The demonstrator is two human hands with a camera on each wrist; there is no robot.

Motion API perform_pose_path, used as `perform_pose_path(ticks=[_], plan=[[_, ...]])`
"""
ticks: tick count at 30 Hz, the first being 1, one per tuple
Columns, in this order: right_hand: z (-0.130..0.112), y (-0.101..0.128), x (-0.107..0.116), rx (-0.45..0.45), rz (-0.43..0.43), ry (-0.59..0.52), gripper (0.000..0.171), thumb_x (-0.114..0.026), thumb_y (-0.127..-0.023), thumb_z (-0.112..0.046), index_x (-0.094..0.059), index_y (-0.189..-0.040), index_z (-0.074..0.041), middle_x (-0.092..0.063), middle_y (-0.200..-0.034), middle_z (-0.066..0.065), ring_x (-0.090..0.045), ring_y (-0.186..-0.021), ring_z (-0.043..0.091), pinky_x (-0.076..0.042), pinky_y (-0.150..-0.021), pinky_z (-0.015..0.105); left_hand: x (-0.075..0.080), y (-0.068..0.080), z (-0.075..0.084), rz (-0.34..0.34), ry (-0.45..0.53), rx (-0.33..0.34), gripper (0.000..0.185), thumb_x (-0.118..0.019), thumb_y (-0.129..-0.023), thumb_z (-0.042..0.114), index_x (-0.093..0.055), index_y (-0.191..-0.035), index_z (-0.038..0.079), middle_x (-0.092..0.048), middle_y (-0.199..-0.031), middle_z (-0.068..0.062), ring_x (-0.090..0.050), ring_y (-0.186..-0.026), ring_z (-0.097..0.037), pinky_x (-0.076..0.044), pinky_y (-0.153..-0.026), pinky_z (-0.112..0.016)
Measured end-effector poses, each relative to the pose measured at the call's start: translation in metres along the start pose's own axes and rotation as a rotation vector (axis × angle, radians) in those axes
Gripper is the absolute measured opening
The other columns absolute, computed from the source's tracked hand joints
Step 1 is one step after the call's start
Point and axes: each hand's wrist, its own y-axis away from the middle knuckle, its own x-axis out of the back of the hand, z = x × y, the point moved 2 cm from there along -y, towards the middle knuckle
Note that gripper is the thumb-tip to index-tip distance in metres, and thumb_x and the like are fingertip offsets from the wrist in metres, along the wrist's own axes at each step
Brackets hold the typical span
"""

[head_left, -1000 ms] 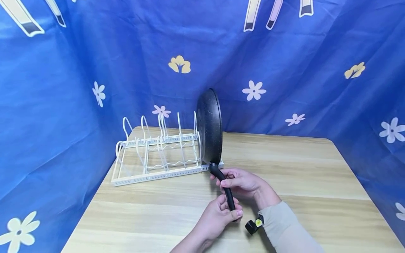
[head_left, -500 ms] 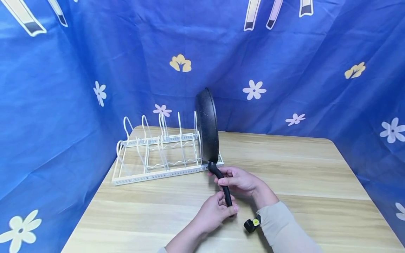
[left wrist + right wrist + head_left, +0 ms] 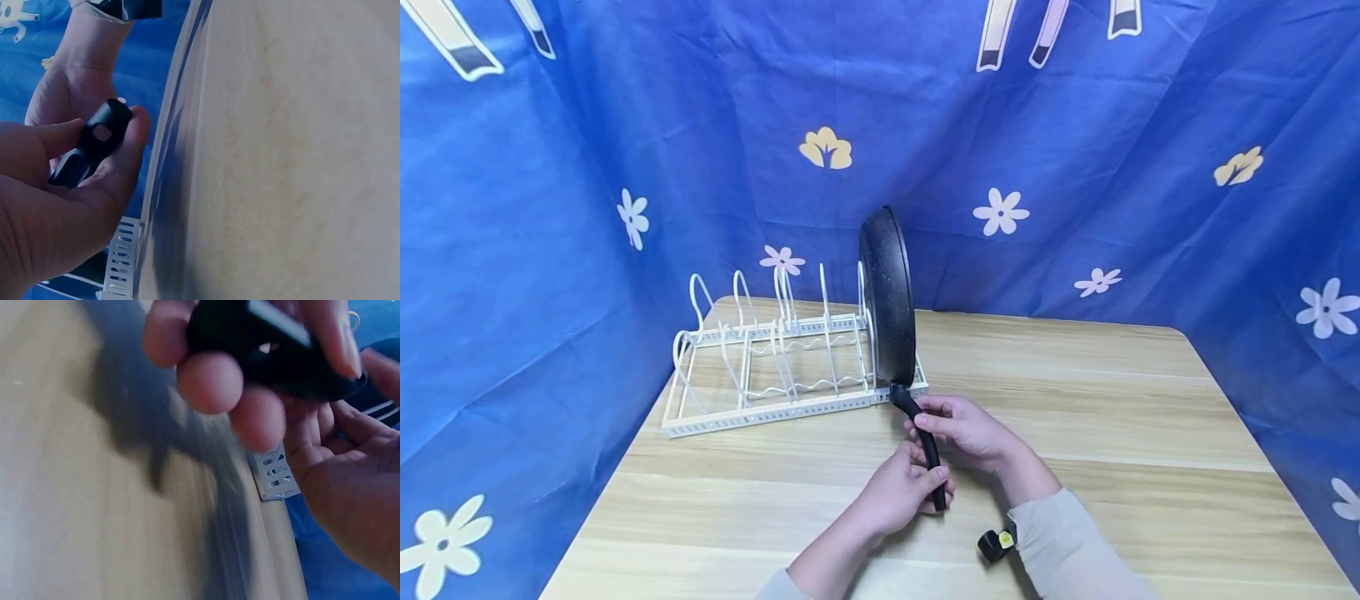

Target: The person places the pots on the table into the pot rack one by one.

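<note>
Left hand (image 3: 898, 492) wrapped round the tail end of the handle (image 3: 921, 437), low centre of the frame; right hand (image 3: 966, 429) clasped round the same handle just above, nearer the pan (image 3: 887, 296). Both closed on it, fingers curled, thumbs across the grip.

Pan held upright on edge, centre frame, its lower rim at the right end of the rack (image 3: 775, 367), beside the last wire divider. Seated in a slot or only touching: cannot tell, since the pan body covers that spot.

Probably fairly heavy and quite stiff, with the weight well beyond the grip, so likely to twist or tip unless held firmly. Dark coating looks smooth, perhaps slippery; handle the sensible place to hold, close to the pan for control. Rack thin, white and light-looking, liable to shift if pushed.

Surface (image 3: 1112, 417) of pale wood below; blue flowered cloth (image 3: 1075, 125) behind. Small black clip with yellow dot (image 3: 1000, 542) by the right sleeve, purpose unclear. Wrist views blurred; inner face of pan turned away.
</note>
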Motion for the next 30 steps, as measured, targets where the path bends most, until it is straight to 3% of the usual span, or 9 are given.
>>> perform_pose_path(ticks=[2, 5, 9, 13, 25, 30], plan=[[0.001, -0.001, -0.001, 0.003, 0.045, 0.048, 0.054, -0.061, -0.109, -0.013, -0.046, -0.147, 0.022, -0.077, -0.115, 0.005, -0.070, -0.107, 0.010, -0.055, -0.100, 0.021, 0.005, -0.002, 0.002, 0.035, -0.119, -0.009, 0.027, -0.073, -0.103, 0.014, -0.056, -0.116, -0.002, -0.081, -0.093, -0.015, -0.078, -0.083, -0.019, -0.068, -0.075, -0.034], [0.002, -0.003, -0.002, 0.005, 0.101, 0.113, 0.051, -0.063, -0.108, -0.012, -0.051, -0.145, 0.020, -0.077, -0.122, 0.018, -0.071, -0.111, 0.015, -0.054, -0.101, 0.021, 0.013, -0.006, 0.006, 0.104, -0.384, -0.041, 0.026, -0.082, -0.096, 0.025, -0.066, -0.103, 0.005, -0.080, -0.084, -0.003, -0.072, -0.078, -0.012, -0.059, -0.070, -0.028], [0.005, -0.005, -0.003, -0.003, 0.150, 0.161, 0.046, -0.064, -0.107, -0.010, -0.056, -0.142, 0.019, -0.073, -0.126, 0.028, -0.072, -0.109, 0.019, -0.055, -0.097, 0.022, 0.019, -0.013, 0.012, 0.147, -0.645, -0.087, 0.026, -0.087, -0.088, 0.034, -0.071, -0.087, 0.014, -0.074, -0.075, 0.007, -0.062, -0.073, -0.009, -0.047, -0.067, -0.028], [0.008, -0.006, -0.004, -0.009, 0.178, 0.193, 0.044, -0.065, -0.107, -0.011, -0.059, -0.141, 0.017, -0.072, -0.126, 0.032, -0.072, -0.106, 0.016, -0.055, -0.096, 0.021, 0.021, -0.016, 0.015, 0.137, -0.712, -0.095, 0.027, -0.089, -0.087, 0.033, -0.069, -0.080, 0.016, -0.067, -0.069, 0.009, -0.057, -0.068, -0.010, -0.045, -0.064, -0.028], [0.012, -0.009, -0.006, -0.030, 0.196, 0.168, 0.045, -0.063, -0.109, -0.011, -0.057, -0.145, 0.016, -0.073, -0.126, 0.033, -0.073, -0.094, 0.007, -0.057, -0.091, 0.020, 0.021, -0.016, 0.018, 0.122, -0.741, -0.098, 0.031, -0.089, -0.088, 0.030, -0.064, -0.078, 0.016, -0.059, -0.065, 0.009, -0.053, -0.064, -0.012, -0.043, -0.061, -0.029], [0.008, -0.007, -0.009, -0.035, 0.221, 0.238, 0.046, -0.063, -0.110, -0.015, -0.058, -0.147, 0.012, -0.076, -0.119, 0.029, -0.074, -0.089, 0.010, -0.060, -0.088, 0.024, 0.016, -0.014, 0.020, 0.153, -0.914, -0.187, 0.033, -0.085, -0.091, 0.033, -0.060, -0.075, 0.019, -0.057, -0.063, 0.009, -0.057, -0.061, -0.015, -0.045, -0.058, -0.035]])
